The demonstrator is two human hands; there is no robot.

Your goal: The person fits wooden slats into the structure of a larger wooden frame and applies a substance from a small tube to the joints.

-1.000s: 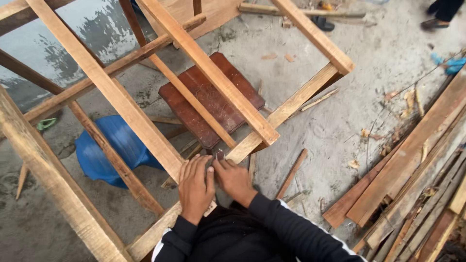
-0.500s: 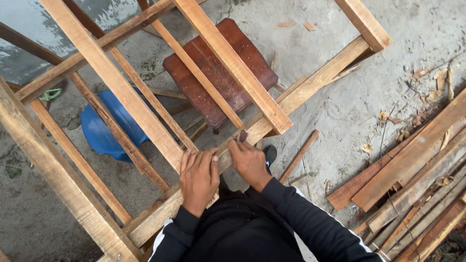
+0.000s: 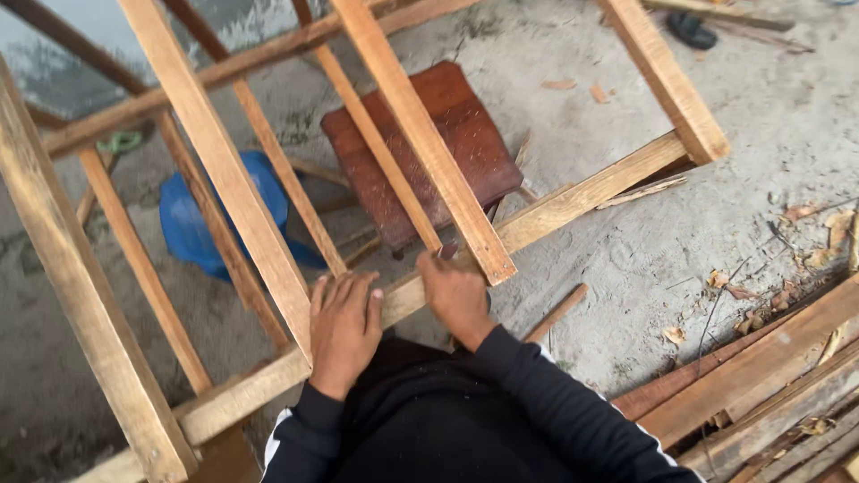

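Pressing flat on the near rail (image 3: 555, 207) of a bare wooden frame, the left hand (image 3: 343, 329) lies palm down with its fingers spread over the joint where a long cross slat (image 3: 215, 161) meets that rail. The right hand (image 3: 458, 295) sits just beside it, curled with knuckles up against the same rail; whether it pinches something small there cannot be told. The hands are close together but not touching, and neither wraps fully around the wood. The rail's long axis runs from low on the left-hand side up and away past the right hand, so it passes under both hands. A second cross slat (image 3: 420, 134) ends just beyond the right hand, nearer to it than to the left, its length pointing away from the body. Beyond the hands, seen through the frame, a brown wooden stool (image 3: 465, 134) stands on the sandy ground, with a blue plastic bag (image 3: 192, 228) off beyond the left hand. Loose planks (image 3: 761, 376) lie well out past the right arm.
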